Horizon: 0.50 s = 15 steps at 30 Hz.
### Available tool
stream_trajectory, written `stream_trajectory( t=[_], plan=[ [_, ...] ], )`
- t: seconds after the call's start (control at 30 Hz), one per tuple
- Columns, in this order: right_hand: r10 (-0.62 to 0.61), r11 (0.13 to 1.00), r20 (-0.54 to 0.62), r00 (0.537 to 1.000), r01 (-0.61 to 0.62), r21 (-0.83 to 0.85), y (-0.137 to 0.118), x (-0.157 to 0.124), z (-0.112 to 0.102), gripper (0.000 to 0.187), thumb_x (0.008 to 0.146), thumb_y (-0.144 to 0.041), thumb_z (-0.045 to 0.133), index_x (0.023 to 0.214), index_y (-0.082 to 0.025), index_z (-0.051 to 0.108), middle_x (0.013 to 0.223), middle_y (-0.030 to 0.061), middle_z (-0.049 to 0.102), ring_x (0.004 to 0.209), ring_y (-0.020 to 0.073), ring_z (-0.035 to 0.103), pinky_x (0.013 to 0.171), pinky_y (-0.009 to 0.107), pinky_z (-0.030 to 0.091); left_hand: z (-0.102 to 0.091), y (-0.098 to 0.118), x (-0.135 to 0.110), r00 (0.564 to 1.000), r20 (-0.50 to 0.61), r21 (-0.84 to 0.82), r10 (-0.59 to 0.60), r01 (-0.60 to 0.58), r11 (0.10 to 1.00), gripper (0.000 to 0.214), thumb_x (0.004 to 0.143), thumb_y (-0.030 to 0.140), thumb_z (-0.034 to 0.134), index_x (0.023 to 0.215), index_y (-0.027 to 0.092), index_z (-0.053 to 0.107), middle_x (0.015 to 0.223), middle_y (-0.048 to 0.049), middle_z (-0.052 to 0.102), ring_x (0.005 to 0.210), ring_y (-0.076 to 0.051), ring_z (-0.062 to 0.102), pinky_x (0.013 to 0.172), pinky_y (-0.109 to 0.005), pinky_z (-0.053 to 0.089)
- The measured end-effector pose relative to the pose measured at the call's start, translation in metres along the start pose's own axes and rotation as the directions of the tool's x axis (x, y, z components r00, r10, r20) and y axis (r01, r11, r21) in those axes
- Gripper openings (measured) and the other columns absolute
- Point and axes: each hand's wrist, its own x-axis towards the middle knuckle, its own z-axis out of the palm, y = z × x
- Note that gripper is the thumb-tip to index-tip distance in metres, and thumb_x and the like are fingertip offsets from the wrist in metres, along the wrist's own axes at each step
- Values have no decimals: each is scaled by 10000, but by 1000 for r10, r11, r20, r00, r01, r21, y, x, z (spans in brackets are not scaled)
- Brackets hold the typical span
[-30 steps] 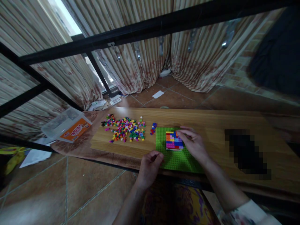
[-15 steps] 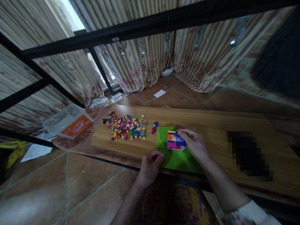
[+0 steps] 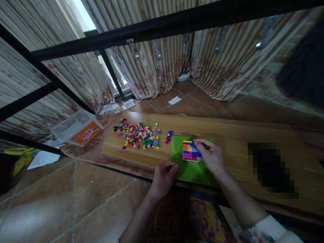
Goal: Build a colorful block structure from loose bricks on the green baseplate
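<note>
On a green studded baseplate (image 3: pixel 178 145) stands a low block of toy bricks (image 3: pixel 189 153), its top a patchwork of orange, yellow, blue, pink and red. My right hand (image 3: pixel 211 155) reaches over the plate from the right, thumb and fingers pinched together at the far right corner of the block. Whatever lies between those fingertips is too small to make out. At the plate's near left edge rests my left hand (image 3: pixel 165 177), closed with its fingers curled; anything inside is hidden. A few blue and red bricks (image 3: pixel 169 136) lie just left of the plate.
A heap of mixed loose bricks (image 3: pixel 139 135) spreads over the left part of the wooden tabletop (image 3: pixel 235 135). Farther left, a clear plastic box (image 3: pixel 76 126) with an orange label lies on brown cloth. A pixelated dark patch (image 3: pixel 273 172) covers the right side.
The whole view has shifted slightly, so everything sits a little farther right. Both hands keep nearly the same place and pose relative to the plate and block.
</note>
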Motion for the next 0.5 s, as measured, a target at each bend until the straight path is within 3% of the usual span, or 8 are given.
stream_trajectory(
  t=[0.27, 0.5],
  plan=[
    [-43, 998, 68, 997, 45, -37, 2, -3, -1, 356, 782, -517, 598, 902, -210, 732, 896, 38, 725, 791, 183, 636, 722, 312, 492, -1, -7, 1, 997, -5, 43, 72, -71, 997, 271, 785, 394, 605, 658, 154, 600, 592, 35, 512, 602, -99, 437, 589, -219, 339],
    [21, 998, 65, 998, -25, 61, 8, -1, -6, 456, 820, -587, 531, 989, -210, 724, 1030, 62, 726, 951, 213, 650, 885, 376, 481, -12, -5, -2, 995, -32, 81, 90, -87, 993, 287, 761, 418, 623, 650, 155, 615, 582, 37, 520, 596, -102, 457, 588, -218, 347]
  ],
)
